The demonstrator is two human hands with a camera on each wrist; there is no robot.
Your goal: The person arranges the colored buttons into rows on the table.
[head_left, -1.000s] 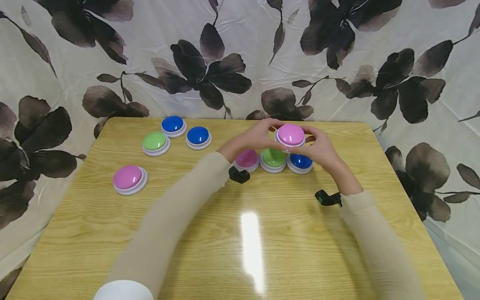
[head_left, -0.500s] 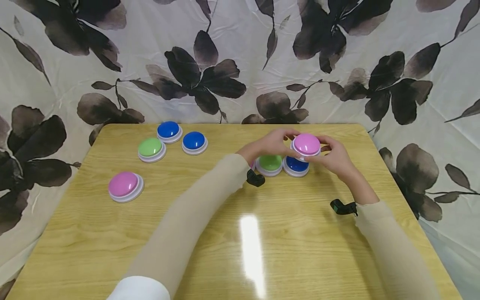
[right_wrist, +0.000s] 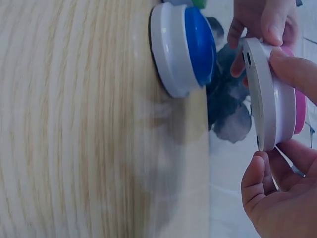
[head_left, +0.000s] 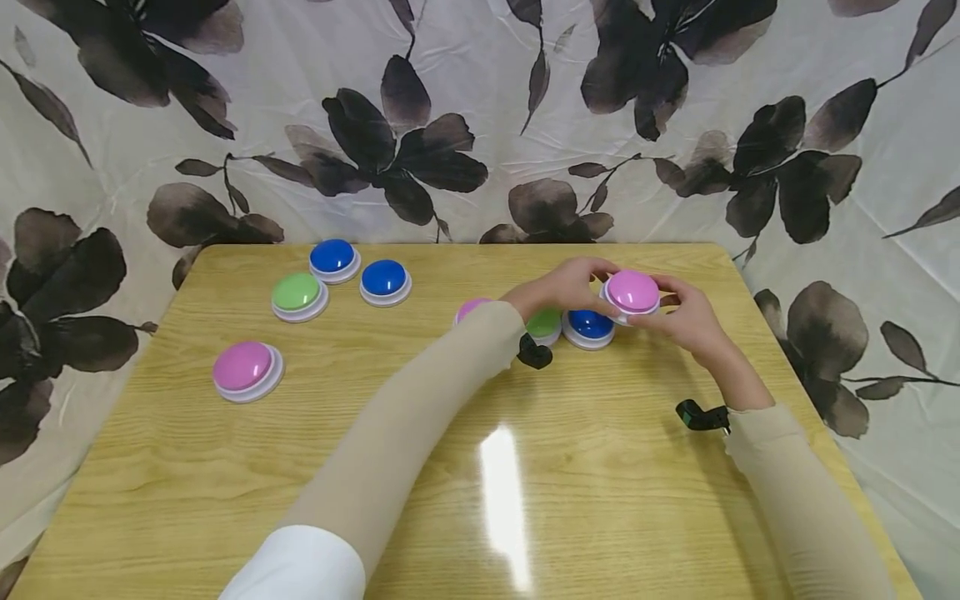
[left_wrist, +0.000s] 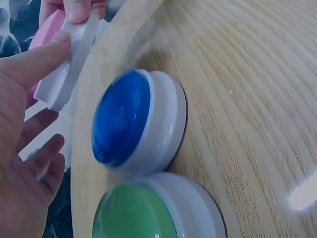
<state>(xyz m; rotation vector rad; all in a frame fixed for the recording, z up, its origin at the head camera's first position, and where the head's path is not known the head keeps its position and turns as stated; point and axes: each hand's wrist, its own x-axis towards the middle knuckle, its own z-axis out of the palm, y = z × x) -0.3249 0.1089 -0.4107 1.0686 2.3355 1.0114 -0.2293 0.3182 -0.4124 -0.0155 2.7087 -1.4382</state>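
Observation:
Between my two hands is a pink push button [head_left: 632,292] with a white round base, held clear of the table in the right wrist view. My left hand [head_left: 574,286] grips its left side, thumb on the white rim. On the opposite side my right hand [head_left: 692,315] pinches the base between thumb and fingers. Just left of it on the table sits a blue button [head_left: 590,326], with a green button [head_left: 543,324] touching it. Another pink button [head_left: 472,309] in that row is mostly hidden behind my left forearm.
Toward the back left of the wooden table [head_left: 420,492] stand two blue buttons [head_left: 332,257] and a green button [head_left: 296,293]. A pink button [head_left: 243,367] lies nearer on the left. Floral cloth [head_left: 450,108] hangs behind the table's far edge.
Both hands have carried the pink button to the right, from over the green and blue buttons to just right of the blue one. The buttons on the table keep their places.

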